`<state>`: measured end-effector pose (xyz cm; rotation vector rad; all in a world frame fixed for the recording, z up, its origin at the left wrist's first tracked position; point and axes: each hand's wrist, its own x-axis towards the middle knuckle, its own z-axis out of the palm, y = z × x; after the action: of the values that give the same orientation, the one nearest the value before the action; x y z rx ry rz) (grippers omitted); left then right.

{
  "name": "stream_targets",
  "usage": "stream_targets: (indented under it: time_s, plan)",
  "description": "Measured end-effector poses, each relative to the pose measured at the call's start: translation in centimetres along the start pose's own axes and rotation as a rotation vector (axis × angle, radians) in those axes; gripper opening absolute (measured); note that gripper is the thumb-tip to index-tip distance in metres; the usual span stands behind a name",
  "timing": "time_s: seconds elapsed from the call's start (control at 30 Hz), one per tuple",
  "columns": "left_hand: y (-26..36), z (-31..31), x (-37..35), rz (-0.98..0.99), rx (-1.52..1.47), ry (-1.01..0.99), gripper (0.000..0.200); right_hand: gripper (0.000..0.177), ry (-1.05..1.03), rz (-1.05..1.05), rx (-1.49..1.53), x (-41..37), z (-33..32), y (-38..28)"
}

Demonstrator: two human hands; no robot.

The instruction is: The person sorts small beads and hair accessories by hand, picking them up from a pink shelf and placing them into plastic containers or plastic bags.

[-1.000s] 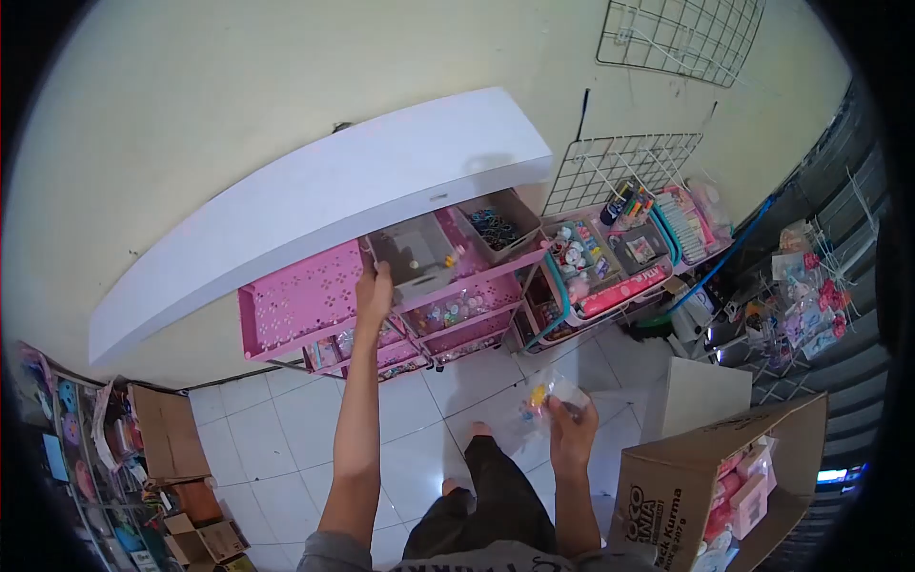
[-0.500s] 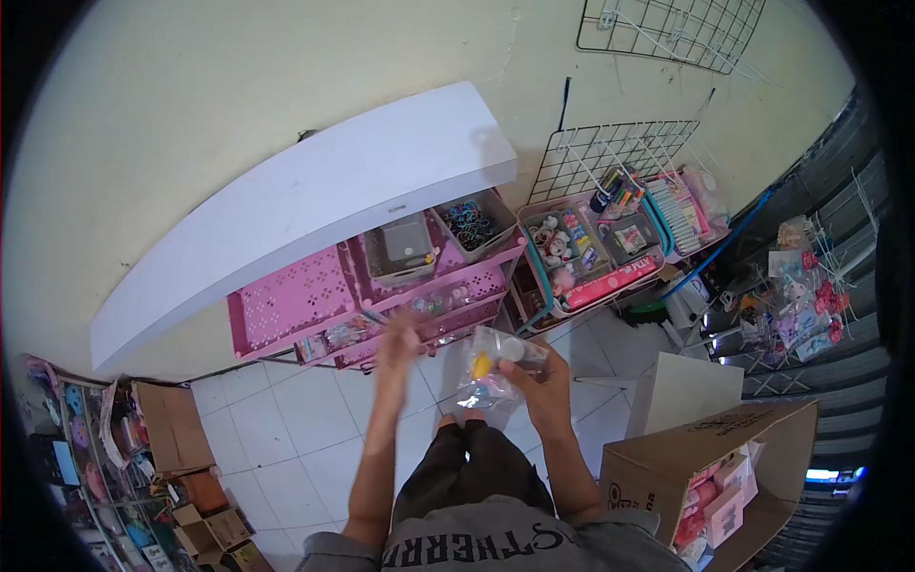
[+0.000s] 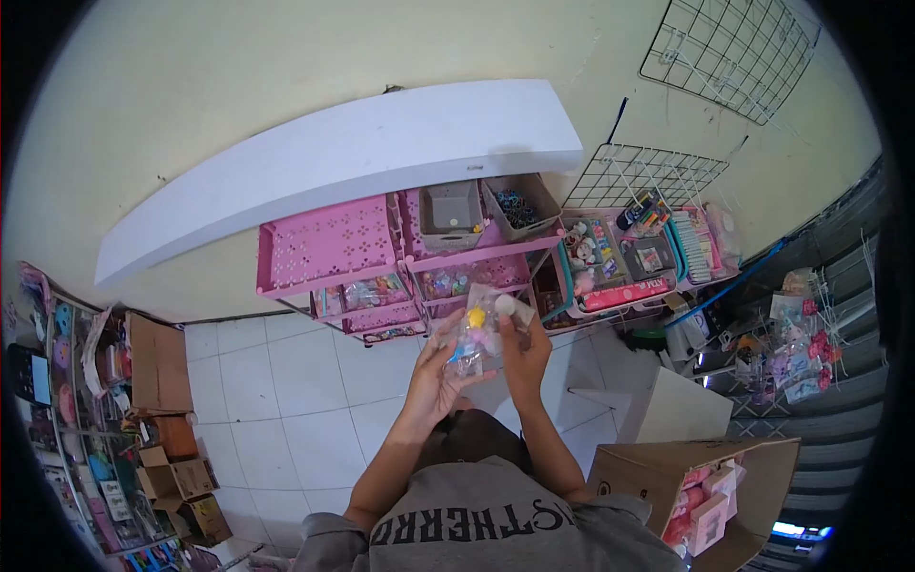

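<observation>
A clear plastic bag (image 3: 474,341) with small yellow, white, pink and blue items is held up in front of the body. My left hand (image 3: 437,374) supports it from the left side and below, its fingers against the plastic. On the right side, my right hand (image 3: 523,358) grips the bag near a round white piece (image 3: 505,304). Just beyond the bag stands a pink tiered rack (image 3: 329,243) with a grey bin (image 3: 450,212) on its top level. Another grey bin (image 3: 548,198) there holds dark bands.
A white shelf (image 3: 343,148) juts from the wall above the rack. Baskets of small goods (image 3: 624,295) stand at right. An open cardboard box (image 3: 634,469) with pink packages is at lower right. Shelves of goods (image 3: 81,419) and cartons line the left.
My left hand, blurred and away from the bag before, has moved right onto it. The bag has come slightly closer to the body, and the head view has shifted.
</observation>
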<state>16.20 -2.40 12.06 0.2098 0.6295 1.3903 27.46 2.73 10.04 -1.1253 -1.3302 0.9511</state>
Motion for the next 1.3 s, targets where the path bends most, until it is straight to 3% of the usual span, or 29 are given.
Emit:
stream_targets:
  time_s: [0.03, 0.13, 0.23, 0.37, 0.43, 0.5, 0.53, 0.6, 0.7, 0.77, 0.93, 1.0, 1.17, 1.27, 1.3]
  plan:
    - [0.0, -0.3, -0.1, -0.008, 0.019, -0.025, 0.039, 0.021, 0.014, 0.113, 0.114, -0.1, -0.1, -0.4]
    - [-0.1, -0.3, -0.6, -0.031, 0.017, -0.048, 0.04, 0.021, 0.032, 0.137, 0.212, -0.1, -0.8, -1.7]
    - [-0.3, 0.2, -1.2, 0.065, 0.153, -0.014, 0.041, 0.024, 0.056, 0.14, 0.204, -0.6, -1.1, -2.4]
    - [-0.6, -1.4, -1.4, 0.002, -0.087, -0.02, 0.043, 0.024, 0.113, 0.148, 0.288, -0.7, -2.3, -2.7]
    - [-1.0, -2.6, -1.3, 0.02, -0.121, -0.045, 0.044, 0.02, 0.094, 0.233, 0.568, -0.7, -3.3, -2.9]
    - [-1.1, -3.6, -0.8, 0.387, 0.165, -0.263, 0.032, 0.018, 0.015, 0.268, 0.647, -0.5, -4.7, -2.8]
    - [-0.7, -3.7, -0.7, 0.39, 0.165, -0.266, 0.032, 0.017, -0.063, 0.307, 0.726, -0.5, -5.3, -2.8]
    - [0.5, -3.3, -0.3, 0.917, 0.724, -0.194, 0.008, 0.017, -0.166, 0.328, 0.814, -0.6, -6.1, -3.3]
    - [2.2, -1.4, -1.4, 1.086, 0.777, -0.139, 0.004, 0.017, -0.391, 0.398, 0.995, -1.1, -6.3, -3.5]
    - [3.0, -0.5, -2.6, 1.068, 0.821, -0.156, 0.004, 0.016, -0.511, 0.448, 1.088, -1.4, -5.7, -3.7]
    - [2.7, -1.7, -3.8, 0.945, 0.879, -0.314, 0.013, 0.011, -0.703, 0.407, 0.655, -2.1, -3.5, -5.5]
    - [2.5, -1.2, -4.2, 0.966, 1.019, -0.175, 0.015, 0.012, -0.693, 0.373, 0.559, -2.4, -3.2, -6.5]
    - [2.5, -0.7, -4.6, 0.944, 1.026, -0.188, 0.017, 0.011, -0.629, 0.379, 0.393, -2.4, -2.9, -6.5]
    - [3.0, -0.4, -5.1, 0.823, 0.942, -0.255, 0.024, 0.017, -0.602, 0.346, 0.46, -2.5, -2.6, -6.4]
    - [3.0, -0.7, -5.0, 0.753, 0.769, -0.308, 0.026, 0.017, -0.567, 0.351, 0.461, -2.5, -2.3, -6.5]
